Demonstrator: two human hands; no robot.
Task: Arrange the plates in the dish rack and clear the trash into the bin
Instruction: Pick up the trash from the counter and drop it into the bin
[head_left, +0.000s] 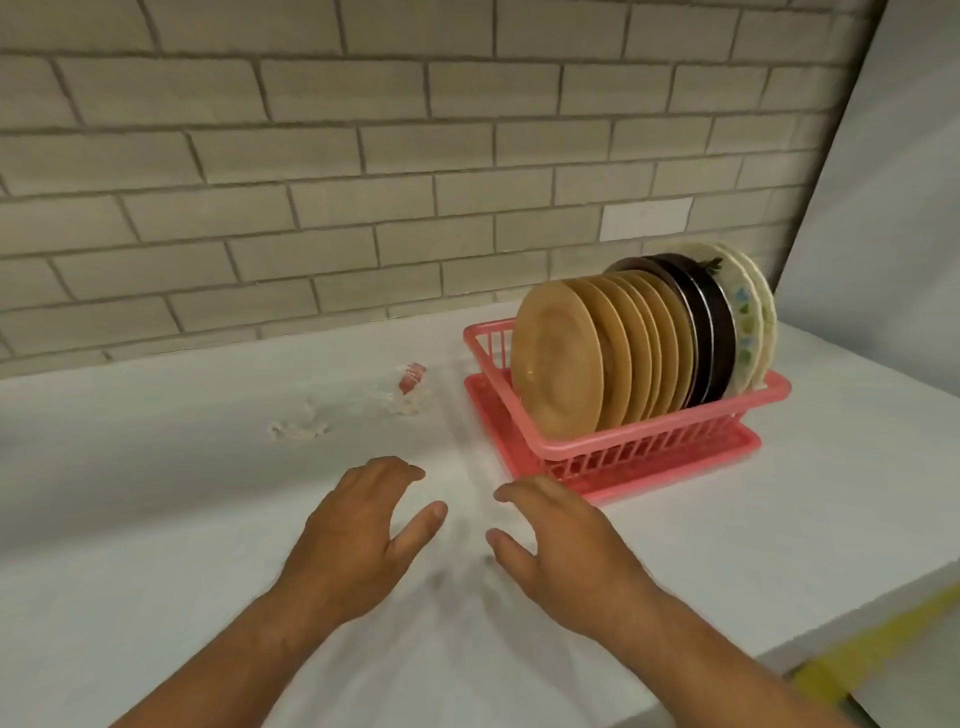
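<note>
Two trash scraps (410, 387), perhaps wrappers, well beyond left hand (358, 535) and right hand (566, 551), fingers loosely spread

Bare left hand (358, 540): broad back, knuckles showing, short pale nail on thumb. Bare right hand (566, 551): similar build, fingertips slightly blurred. Bare left forearm (234, 654) at 7 o'clock of frame, uncovered to frame edge, faint fine hair. Bare right forearm (717, 660) at 5 o'clock, likewise uncovered to edge.
</note>
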